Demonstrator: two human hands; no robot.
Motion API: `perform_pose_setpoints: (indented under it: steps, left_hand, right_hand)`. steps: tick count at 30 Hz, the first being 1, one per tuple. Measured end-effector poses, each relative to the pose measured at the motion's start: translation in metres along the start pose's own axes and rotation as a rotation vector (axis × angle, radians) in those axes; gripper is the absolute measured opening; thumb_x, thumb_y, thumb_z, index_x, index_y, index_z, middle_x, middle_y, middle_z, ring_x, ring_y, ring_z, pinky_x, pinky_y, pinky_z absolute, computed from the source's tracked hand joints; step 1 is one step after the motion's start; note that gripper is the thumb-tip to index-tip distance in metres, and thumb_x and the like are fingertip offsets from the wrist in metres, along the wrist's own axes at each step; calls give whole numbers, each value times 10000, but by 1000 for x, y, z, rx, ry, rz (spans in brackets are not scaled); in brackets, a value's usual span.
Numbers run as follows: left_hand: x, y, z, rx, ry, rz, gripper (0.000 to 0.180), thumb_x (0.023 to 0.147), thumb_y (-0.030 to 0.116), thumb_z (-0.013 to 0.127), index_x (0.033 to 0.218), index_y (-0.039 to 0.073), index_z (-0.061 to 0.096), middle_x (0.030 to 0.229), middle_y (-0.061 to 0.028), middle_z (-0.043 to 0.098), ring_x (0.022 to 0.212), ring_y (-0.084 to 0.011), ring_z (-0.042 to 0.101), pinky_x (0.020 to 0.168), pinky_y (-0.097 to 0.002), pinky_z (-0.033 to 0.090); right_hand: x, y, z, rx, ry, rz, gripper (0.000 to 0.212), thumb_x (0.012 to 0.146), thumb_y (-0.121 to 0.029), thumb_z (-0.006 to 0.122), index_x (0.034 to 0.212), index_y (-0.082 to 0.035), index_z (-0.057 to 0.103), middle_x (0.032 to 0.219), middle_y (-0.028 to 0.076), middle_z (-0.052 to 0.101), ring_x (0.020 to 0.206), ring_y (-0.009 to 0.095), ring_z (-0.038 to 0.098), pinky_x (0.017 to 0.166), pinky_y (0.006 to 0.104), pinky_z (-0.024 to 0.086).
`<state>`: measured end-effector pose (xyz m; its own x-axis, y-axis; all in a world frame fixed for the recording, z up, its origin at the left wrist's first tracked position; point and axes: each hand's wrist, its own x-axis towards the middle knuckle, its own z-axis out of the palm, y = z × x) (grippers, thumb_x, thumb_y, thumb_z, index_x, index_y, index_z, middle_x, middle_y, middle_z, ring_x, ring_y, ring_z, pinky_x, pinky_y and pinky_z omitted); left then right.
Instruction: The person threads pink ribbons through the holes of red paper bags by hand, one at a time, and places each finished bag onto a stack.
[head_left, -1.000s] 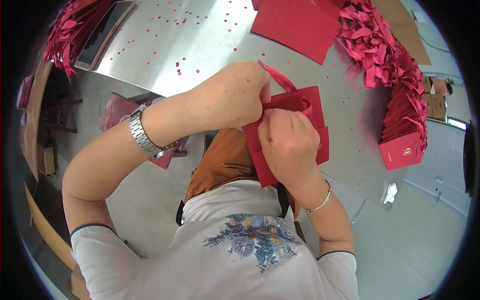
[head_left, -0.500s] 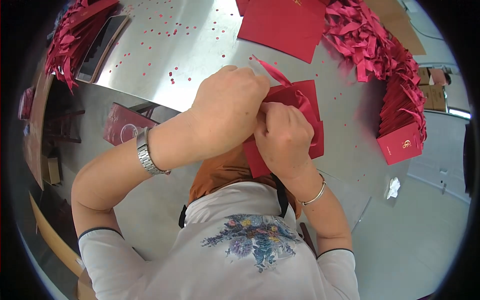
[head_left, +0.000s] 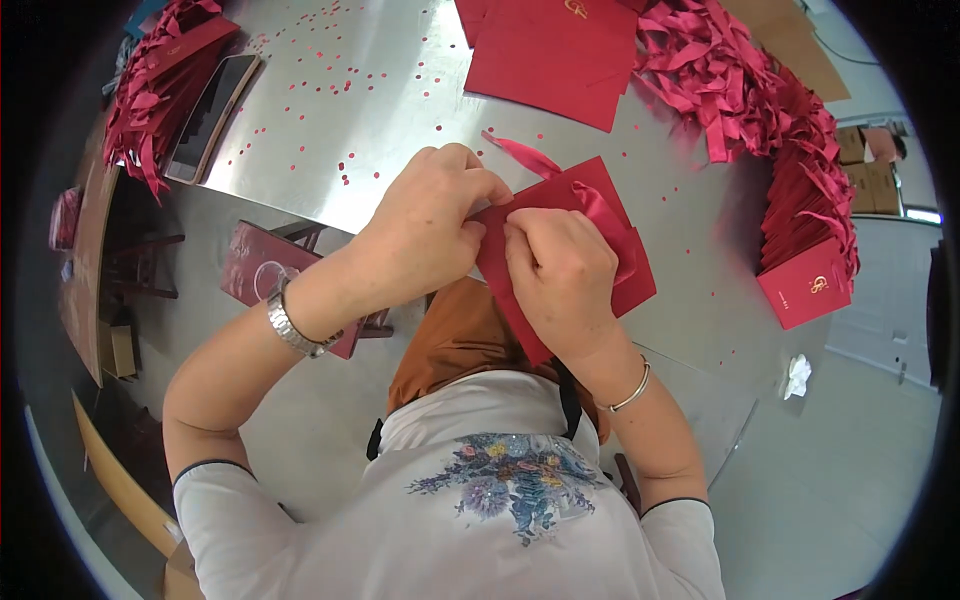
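A small red paper bag [head_left: 634, 262] with red ribbon [head_left: 603, 218] is tilted at the near edge of the metal table, in front of my body. A loose ribbon end [head_left: 525, 155] sticks out past its far side. My left hand [head_left: 432, 212] is at the bag's left edge, thumb and forefinger bent around the red paper. My right hand [head_left: 562, 262] lies over the middle of the bag, fingers curled in and pinching at its upper left part. What the right fingertips grip is mostly hidden behind the knuckles.
Flat red bags [head_left: 550, 65] lie at the far side of the metal table [head_left: 390, 130]. A long row of ribboned red bags [head_left: 800, 200] runs along the right. More ribboned bags [head_left: 165, 105] and a phone [head_left: 212, 118] lie far left. Red paper dots are scattered about; a stool [head_left: 265, 262] stands below.
My left hand has drawn back to the left from my right hand, and its fingers now show more. The bag has turned slightly, its lower corner swinging right.
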<state>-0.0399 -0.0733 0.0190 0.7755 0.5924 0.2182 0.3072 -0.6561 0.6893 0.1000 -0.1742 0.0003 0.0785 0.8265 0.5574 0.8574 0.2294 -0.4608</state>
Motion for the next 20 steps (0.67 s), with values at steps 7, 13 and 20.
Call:
perform_pose_setpoints:
  steps: [7,13,20]
  left_hand:
    - [0,-6,-3,-10,-41,-76,185,723,-31,607,906,-38,633,881,-161,612,891,-322,583,791,-410,483]
    - [5,-3,-10,38,-135,-188,122,728,17,625,836,-32,651,856,-218,643,859,-390,611,761,-441,497]
    - [5,-2,-14,-133,-132,-316,114,758,41,602,834,-31,646,825,-220,654,815,-385,637,714,-436,500]
  right_hand:
    - [10,-5,1,54,-82,209,69,807,-55,663,824,-28,602,743,124,612,704,315,605,655,412,491]
    - [11,-6,3,-41,-76,44,105,791,-36,652,757,-39,553,698,116,563,667,304,568,624,404,479]
    - [13,-11,0,-213,-123,-103,148,756,-22,646,722,-72,511,690,99,530,660,284,542,592,384,471]
